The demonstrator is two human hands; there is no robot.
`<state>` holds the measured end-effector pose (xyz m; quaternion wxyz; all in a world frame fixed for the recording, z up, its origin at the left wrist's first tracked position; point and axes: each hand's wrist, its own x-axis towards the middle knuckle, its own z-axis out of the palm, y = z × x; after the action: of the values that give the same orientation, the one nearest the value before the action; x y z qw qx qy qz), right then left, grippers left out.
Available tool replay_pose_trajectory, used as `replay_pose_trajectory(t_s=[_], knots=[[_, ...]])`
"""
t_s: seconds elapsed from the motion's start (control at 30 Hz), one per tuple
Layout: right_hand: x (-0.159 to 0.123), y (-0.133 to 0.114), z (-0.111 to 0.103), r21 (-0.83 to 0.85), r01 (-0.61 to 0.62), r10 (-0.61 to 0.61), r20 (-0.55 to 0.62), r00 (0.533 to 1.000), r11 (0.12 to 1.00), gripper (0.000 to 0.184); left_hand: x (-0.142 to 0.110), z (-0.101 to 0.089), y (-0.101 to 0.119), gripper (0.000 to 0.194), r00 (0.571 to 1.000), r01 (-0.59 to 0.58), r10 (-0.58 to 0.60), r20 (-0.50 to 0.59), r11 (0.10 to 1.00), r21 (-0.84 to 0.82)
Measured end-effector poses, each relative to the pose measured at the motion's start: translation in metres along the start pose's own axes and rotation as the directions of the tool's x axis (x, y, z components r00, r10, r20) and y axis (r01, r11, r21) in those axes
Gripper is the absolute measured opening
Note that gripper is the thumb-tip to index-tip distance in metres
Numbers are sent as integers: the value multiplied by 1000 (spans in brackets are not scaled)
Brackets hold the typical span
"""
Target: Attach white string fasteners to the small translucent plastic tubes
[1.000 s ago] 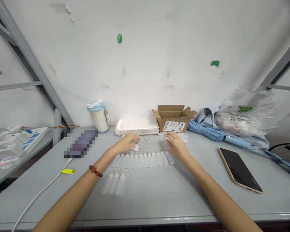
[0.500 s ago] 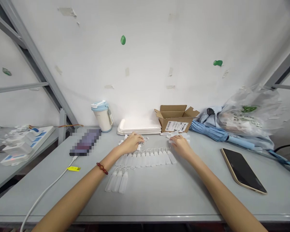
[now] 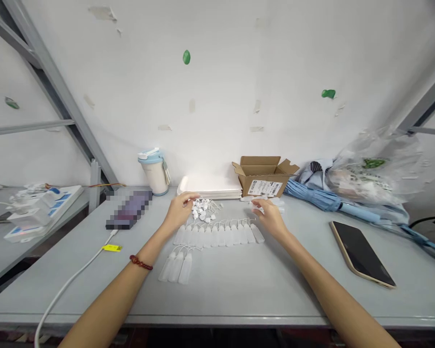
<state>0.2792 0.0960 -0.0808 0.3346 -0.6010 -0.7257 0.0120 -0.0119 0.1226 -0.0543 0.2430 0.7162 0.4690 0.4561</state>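
The fingers [image 3: 193, 195] of the left hand [image 3: 177, 211] were bent beside the white corded pile [image 3: 204, 211], just rightward, while the right hand [image 3: 271, 218] was held nearer the loose tubes [image 3: 280, 205], laid roughly along the back edge of the worktop [image 3: 235, 285], though neither grip could be told.

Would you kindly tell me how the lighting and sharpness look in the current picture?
Head view: the white stack nearly washes out against the wall; head view: the upper right corner is darker; head view: pixelation covers the cabled device.
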Motion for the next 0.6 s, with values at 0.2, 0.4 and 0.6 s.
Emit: replay_pose_trajectory(t_s=[0.2, 0.4, 0.6], knots=[[-12, -22, 8, 190, 85, -62, -121, 991, 978, 19, -1, -3, 7, 26, 977, 160, -193, -95, 946, -282], [-30, -62, 3, 368, 175, -126, -153, 980, 913, 17, -17, 8, 37, 28, 970, 220, -241, 33, 814, -538], [-40, -80, 8, 428, 232, -226, -64, 972, 874, 18, -32, 21, 57, 28, 929, 371, -241, 282, 643, -670]])
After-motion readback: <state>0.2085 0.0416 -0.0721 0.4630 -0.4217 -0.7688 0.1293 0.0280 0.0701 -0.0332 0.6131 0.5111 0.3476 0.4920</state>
